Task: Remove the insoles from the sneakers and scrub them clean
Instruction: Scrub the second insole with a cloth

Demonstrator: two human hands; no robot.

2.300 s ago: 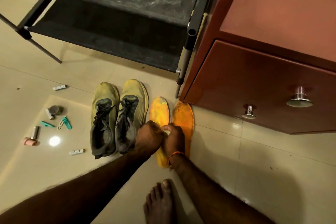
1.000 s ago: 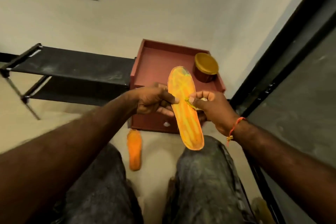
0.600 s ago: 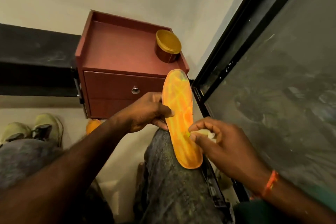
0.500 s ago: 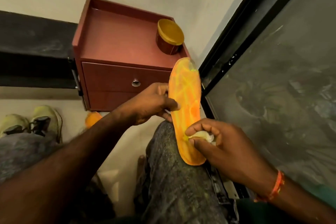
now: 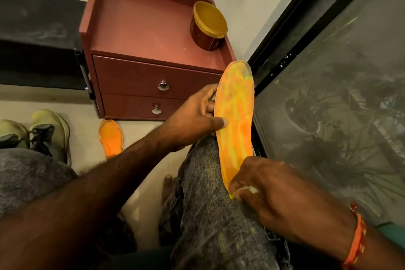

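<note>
An orange and yellow insole (image 5: 235, 114) stands lengthwise on my right knee. My left hand (image 5: 195, 120) pinches its left edge near the middle, thumb on the face. My right hand (image 5: 269, 190) grips a small pale wad (image 5: 246, 189) and presses it against the insole's near end. A second orange insole (image 5: 110, 138) lies on the floor by the cabinet. Two yellow-green sneakers (image 5: 47, 131) stand side by side at the left, partly hidden by my left knee.
A red-brown two-drawer cabinet (image 5: 140, 85) stands against the wall with a yellow-lidded tub (image 5: 208, 25) on top. A black shoe rack (image 5: 39, 35) is at the left. A dark glass door (image 5: 328, 98) runs along the right. My bare foot (image 5: 167, 186) rests on the tiled floor.
I picked one insole up off the floor and set it on my right knee. My right hand has since moved the wad down the insole to its near end.
</note>
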